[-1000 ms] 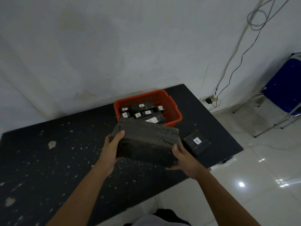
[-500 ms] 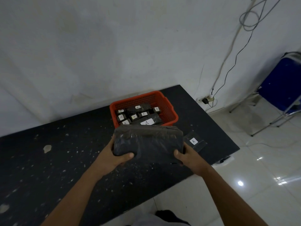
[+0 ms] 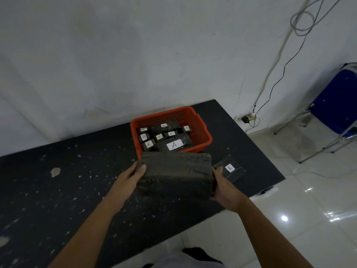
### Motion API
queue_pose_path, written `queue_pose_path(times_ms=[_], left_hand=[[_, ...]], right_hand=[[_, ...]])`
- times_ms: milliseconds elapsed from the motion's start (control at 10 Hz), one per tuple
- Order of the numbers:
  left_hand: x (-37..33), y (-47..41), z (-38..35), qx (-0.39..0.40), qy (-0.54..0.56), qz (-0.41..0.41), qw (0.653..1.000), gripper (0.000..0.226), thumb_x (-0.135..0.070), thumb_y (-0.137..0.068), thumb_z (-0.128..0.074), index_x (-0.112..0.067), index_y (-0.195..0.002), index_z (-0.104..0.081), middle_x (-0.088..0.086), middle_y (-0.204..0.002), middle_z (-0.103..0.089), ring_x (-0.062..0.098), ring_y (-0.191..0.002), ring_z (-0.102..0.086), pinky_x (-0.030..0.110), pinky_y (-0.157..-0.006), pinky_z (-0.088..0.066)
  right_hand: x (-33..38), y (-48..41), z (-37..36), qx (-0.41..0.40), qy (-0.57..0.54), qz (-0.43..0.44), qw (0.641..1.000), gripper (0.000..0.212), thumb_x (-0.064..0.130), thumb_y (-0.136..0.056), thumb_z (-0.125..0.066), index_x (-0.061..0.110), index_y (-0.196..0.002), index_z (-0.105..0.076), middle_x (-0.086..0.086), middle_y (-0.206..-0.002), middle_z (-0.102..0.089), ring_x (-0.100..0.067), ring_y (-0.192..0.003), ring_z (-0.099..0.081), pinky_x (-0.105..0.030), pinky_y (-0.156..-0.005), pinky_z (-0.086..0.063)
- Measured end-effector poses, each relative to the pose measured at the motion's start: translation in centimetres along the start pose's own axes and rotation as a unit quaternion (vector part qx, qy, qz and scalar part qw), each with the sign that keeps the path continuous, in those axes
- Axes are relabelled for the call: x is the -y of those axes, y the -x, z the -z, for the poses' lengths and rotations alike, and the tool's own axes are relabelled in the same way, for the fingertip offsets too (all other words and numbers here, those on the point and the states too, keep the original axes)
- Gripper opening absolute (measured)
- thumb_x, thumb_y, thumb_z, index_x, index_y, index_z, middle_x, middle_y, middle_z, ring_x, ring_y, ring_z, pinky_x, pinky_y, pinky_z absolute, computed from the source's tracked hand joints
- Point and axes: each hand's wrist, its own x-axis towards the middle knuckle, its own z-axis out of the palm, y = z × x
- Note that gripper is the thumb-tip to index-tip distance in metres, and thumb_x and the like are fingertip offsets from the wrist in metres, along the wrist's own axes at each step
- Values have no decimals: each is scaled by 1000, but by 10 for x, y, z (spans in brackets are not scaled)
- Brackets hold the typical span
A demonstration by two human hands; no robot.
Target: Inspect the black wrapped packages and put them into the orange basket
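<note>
Gripping the big black package (image 3: 175, 175) by its short ends: left hand (image 3: 130, 179) curled round one, right hand (image 3: 225, 188) round the other, long axis running hand to hand; the orange basket (image 3: 163, 115) sits straight ahead, just beyond the package, about equally near both hands

A plain white painted wall (image 3: 135, 55) fills the upper view, with faint stains and a rough patch near the far edge of the counter. The matt black rectangular counter (image 3: 58, 200), flecked with pale specks and chips, stands against it. At the right, glossy white floor tiles (image 3: 313, 190) catch a round bright glint of light (image 3: 284, 218). A blue folding chair with a grey metal frame (image 3: 336, 105) stands on the tiles at the right edge. Grey looped cables (image 3: 301, 20) hang down the wall, and a thin black cable (image 3: 278, 82) runs to a low wall socket (image 3: 246, 119).
</note>
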Motion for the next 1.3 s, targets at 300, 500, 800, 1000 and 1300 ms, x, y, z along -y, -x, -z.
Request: queue_pose_path(times_ms=[300, 500, 800, 1000, 1300], left_hand=[[37, -9, -12, -18, -43, 15, 999, 54, -3, -84, -65, -33, -125, -45, 0, -124, -59, 17, -112, -59, 44, -103, -46], [65, -13, -29, -108, -14, 68, 992, 43, -15, -89, -64, -22, -127, -45, -2, -126, -54, 21, -113, -56, 45, -99, -50], [114, -24, -69, -154, 26, 100, 983, 60, -5, -88, -63, -24, -139, -39, 3, -139, -52, 21, -117, -57, 48, -96, -52], [112, -23, -86, -172, 21, 92, 981, 63, -6, -89, -63, -20, -143, -34, 1, -143, -45, 19, -130, -46, 45, -111, -39], [75, -2, -54, -234, -12, 28, 972, 46, -14, -92, -61, -12, -135, -45, 8, -138, -53, 22, -128, -49, 39, -110, -38]], right_hand=[[-5, -29, -7, -73, 0, -46, 996, 72, 38, -99, -55, 36, -157, -11, 10, -143, -43, -18, -118, -54, -55, -107, -44], [-14, -41, -2, -136, 50, 20, 989, 79, 11, -97, -61, 21, -158, -13, 8, -150, -35, -14, -130, -43, -36, -109, -41], [-24, -69, 9, -177, 191, 14, 965, 61, 18, -96, -63, 15, -152, -38, -8, -150, -48, -27, -136, -47, -41, -112, -41], [-34, -73, 23, -169, 294, 16, 941, 68, 35, -96, -61, 19, -155, -30, -9, -158, -38, -28, -144, -36, -43, -118, -31], [26, -52, 8, -194, 343, 143, 908, 45, 24, -96, -62, 15, -138, -51, -9, -136, -60, -26, -122, -57, -32, -99, -45]])
